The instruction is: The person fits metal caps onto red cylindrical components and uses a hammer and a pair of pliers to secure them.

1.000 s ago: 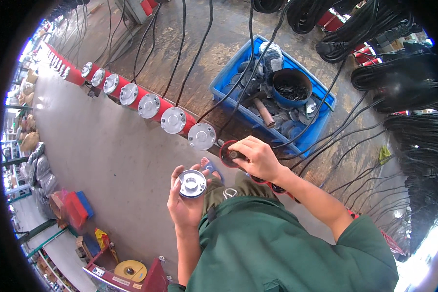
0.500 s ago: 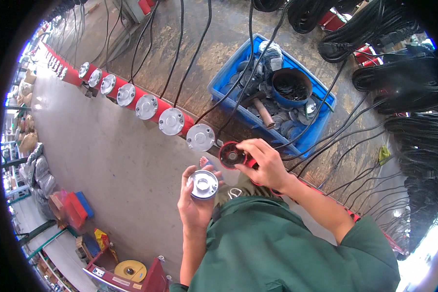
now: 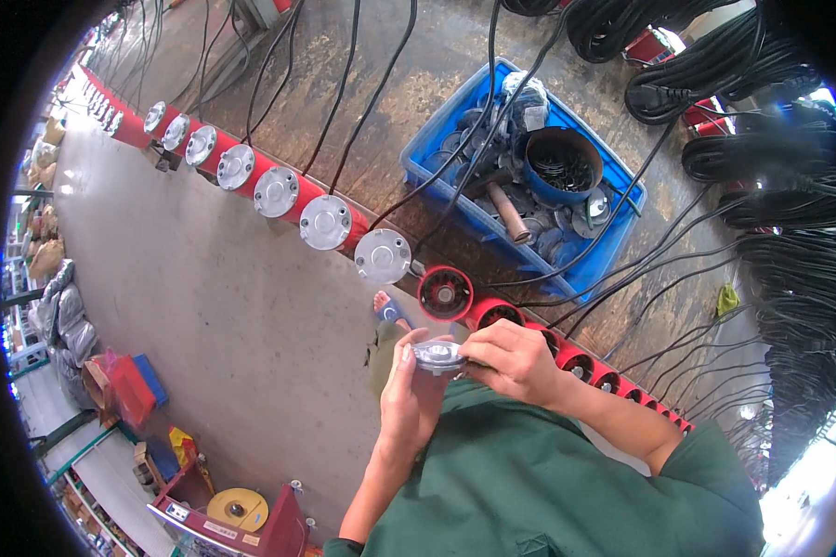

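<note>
Both my hands, left (image 3: pixel 409 395) and right (image 3: pixel 511 357), grip one round silver metal cap (image 3: pixel 438 355); beside it, seven red cylindrical housings (image 3: pixel 384 256) are capped, the rest open (image 3: pixel 446 293).

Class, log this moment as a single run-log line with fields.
left hand: holds round silver cap | right hand: pinches same cap | nearest: open red housing in the row | behind: blue bin of parts

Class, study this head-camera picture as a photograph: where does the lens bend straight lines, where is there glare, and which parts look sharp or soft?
Head view: the row of red housings curves with the fisheye and a black rim rings the frame; daylight blows out at the lower right edge; the silver cap between the left hand and right hand is fairly sharp; the black cable bundles at the right smear softly.
</note>
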Available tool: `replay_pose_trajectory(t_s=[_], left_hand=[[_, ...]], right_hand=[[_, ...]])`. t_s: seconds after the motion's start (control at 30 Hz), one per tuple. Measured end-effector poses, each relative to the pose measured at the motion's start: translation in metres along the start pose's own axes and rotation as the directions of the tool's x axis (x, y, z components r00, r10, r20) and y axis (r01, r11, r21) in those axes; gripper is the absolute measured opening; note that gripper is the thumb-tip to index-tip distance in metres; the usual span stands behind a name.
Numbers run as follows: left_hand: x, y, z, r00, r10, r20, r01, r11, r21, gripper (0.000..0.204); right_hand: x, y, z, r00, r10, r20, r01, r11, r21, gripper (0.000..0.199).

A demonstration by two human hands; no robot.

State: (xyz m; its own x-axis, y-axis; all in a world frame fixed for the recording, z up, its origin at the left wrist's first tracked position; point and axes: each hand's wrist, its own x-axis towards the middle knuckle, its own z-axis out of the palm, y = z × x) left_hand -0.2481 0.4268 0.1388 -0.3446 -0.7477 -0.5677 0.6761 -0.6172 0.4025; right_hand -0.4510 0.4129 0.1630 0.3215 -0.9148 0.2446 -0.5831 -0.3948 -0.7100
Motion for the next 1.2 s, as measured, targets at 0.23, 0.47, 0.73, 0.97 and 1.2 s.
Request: replay_pose_trajectory(t_s=[0.23, 0.47, 0.73, 0.97, 1.2], left_hand=[[0.0, 0.004, 0.0, 0.997, -0.05, -0.063, 0.07, 0.919, 0.387, 0.046], [0.044, 0.013, 0.003, 0.8, 0.521, 0.298, -0.427, 0.144, 0.893, 0.085], [0.071, 0.008, 0.002, 0.779, 0.494, 0.386, -0.508, 0.137, 0.851, 0.097], [0.069, 0.0, -0.001, 0.758, 0.54, 0.366, -0.508, 0.135, 0.851, 0.099], [0.074, -0.003, 0.0, 0.737, 0.567, 0.368, -0.532, 0.151, 0.833, 0.094]], right_hand=[[0.017, 0.002, -0.029, 0.833, 0.528, 0.165, -0.55, 0.762, 0.342, 0.024], [0.046, 0.049, -0.027, 0.719, 0.64, 0.273, -0.689, 0.602, 0.404, 0.03], [0.06, 0.057, -0.019, 0.726, 0.605, 0.328, -0.683, 0.69, 0.24, 0.034], [0.064, 0.055, -0.022, 0.749, 0.553, 0.365, -0.653, 0.707, 0.27, 0.03], [0.057, 0.061, -0.026, 0.821, 0.511, 0.256, -0.57, 0.759, 0.313, 0.026]])
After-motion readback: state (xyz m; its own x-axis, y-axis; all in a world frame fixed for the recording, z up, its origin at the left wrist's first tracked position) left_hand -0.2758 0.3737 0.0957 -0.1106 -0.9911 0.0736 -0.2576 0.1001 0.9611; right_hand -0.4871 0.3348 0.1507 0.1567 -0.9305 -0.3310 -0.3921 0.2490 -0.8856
